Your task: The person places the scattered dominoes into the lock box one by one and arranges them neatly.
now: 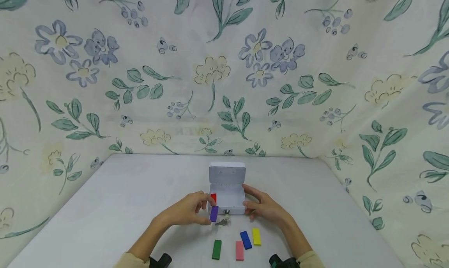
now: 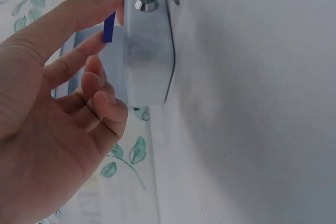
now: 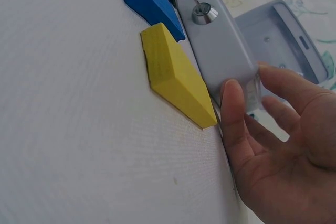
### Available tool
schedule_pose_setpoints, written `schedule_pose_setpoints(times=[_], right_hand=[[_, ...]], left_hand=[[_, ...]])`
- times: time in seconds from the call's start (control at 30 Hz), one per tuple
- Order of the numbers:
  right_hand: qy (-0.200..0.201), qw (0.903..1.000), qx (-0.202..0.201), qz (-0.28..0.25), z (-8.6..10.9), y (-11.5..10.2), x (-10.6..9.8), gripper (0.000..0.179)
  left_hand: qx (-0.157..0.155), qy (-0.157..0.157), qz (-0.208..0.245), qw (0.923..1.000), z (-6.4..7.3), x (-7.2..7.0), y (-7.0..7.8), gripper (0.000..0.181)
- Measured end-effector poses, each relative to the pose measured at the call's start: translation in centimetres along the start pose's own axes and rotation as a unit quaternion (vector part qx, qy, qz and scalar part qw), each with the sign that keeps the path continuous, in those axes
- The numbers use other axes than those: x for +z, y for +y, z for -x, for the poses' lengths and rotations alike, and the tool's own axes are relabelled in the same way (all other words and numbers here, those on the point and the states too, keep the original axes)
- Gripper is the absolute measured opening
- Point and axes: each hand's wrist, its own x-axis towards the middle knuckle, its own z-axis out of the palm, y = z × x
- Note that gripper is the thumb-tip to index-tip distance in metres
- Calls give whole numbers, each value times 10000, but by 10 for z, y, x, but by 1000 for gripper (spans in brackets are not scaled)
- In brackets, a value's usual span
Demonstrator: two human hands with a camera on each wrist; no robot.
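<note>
My left hand (image 1: 191, 209) pinches a purple block (image 1: 214, 213) between thumb and finger, held at the front left corner of an open white metal cash box (image 1: 231, 210). The left wrist view shows the block (image 2: 109, 17) edge-on beside the box's front wall (image 2: 149, 51). Inside the box, a red block (image 1: 213, 199) stands at the left, partly hidden by my fingers. My right hand (image 1: 264, 208) holds the box's right side; in the right wrist view its fingers (image 3: 233, 108) touch the front corner. A key sits in the front lock (image 3: 203, 13).
On the white table (image 1: 122, 205) before the box lie a green block (image 1: 216, 249), a pink block (image 1: 239, 251), a blue block (image 1: 246, 240) and a yellow block (image 1: 257, 236). Keys (image 1: 222, 222) hang from the lock. The lid (image 1: 227, 174) stands raised. A floral cloth (image 1: 224, 84) surrounds the table.
</note>
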Motion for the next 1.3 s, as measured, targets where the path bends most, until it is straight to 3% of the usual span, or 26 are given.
schedule_pose_setpoints(times=[0.6, 1.3], right_hand=[[9, 10000, 33, -45, -2, 1, -1, 69], [99, 9999, 69, 22, -2, 1, -1, 69]], left_hand=[[-142, 615, -65, 9980, -20, -3, -16, 44], [-662, 626, 91, 9958, -46, 0, -17, 40]])
